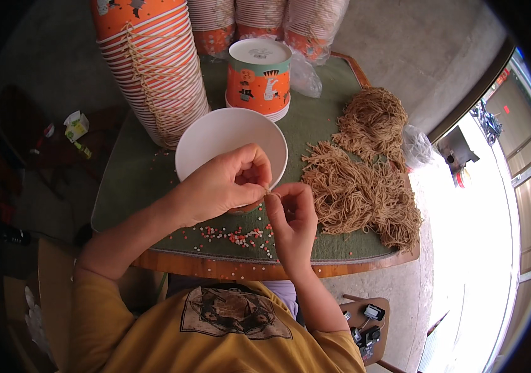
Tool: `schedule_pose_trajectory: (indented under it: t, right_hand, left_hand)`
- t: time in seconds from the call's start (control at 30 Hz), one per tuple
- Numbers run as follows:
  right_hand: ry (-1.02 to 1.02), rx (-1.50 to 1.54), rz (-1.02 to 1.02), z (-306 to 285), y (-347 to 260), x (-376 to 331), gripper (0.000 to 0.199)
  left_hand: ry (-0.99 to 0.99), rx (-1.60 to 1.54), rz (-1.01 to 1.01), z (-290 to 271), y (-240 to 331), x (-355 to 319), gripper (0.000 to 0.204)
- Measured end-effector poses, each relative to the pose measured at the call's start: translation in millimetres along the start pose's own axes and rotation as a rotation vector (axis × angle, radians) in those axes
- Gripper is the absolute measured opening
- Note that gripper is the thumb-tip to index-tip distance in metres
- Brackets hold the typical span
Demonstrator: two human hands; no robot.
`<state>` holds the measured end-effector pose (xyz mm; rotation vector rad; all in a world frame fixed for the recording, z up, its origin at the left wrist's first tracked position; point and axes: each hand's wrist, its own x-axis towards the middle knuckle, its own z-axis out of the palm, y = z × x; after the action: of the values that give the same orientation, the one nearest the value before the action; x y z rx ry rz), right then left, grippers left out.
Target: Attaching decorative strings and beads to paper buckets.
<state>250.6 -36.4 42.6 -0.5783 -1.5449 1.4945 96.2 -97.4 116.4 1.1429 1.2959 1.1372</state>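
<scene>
Both hands, left hand (231, 180) and right hand (291, 214), pinch a string end (268, 194) at the white cup (215, 140); keeping it taut should help threading.

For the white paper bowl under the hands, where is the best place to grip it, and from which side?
Grip the white paper bowl by its far-left rim, coming from above-left: it stands open side up, that rim arc is bare, while the left hand and right hand cover the near edge.
</scene>
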Motion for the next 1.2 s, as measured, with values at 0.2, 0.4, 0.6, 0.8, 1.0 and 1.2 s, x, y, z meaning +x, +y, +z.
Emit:
schedule_pose_trajectory:
  t: [0.2, 0.4, 0.6, 0.8, 1.0, 1.2]
  right_hand:
    - [0.06, -0.425, -0.333, -4, -5, 4, 0.022]
    - [0.111, -0.587, -0.531, -6, -7, 6, 0.027]
    - [0.036, -0.54, -0.45, -7, -11, 6, 0.022]
    - [-0.026, -0.343, -0.227, -9, -8, 6, 0.018]
    - [-0.045, -0.384, -0.28, -10, -13, 8, 0.017]
    - [-0.046, -0.448, -0.336, -12, -14, 10, 0.015]
  left_hand:
    - [0.054, -0.067, 0.057, 4, -7, 4, 0.013]
    - [0.055, -0.033, -0.017, 3, -3, 2, 0.016]
    - [0.063, -0.023, 0.02, 4, -3, 2, 0.019]
    - [0.049, 0.022, 0.062, 5, -3, 1, 0.018]
    - [0.184, 0.367, 0.288, 14, -3, -1, 0.018]
    - [0.171, 0.441, 0.27, 16, -1, -1, 0.018]
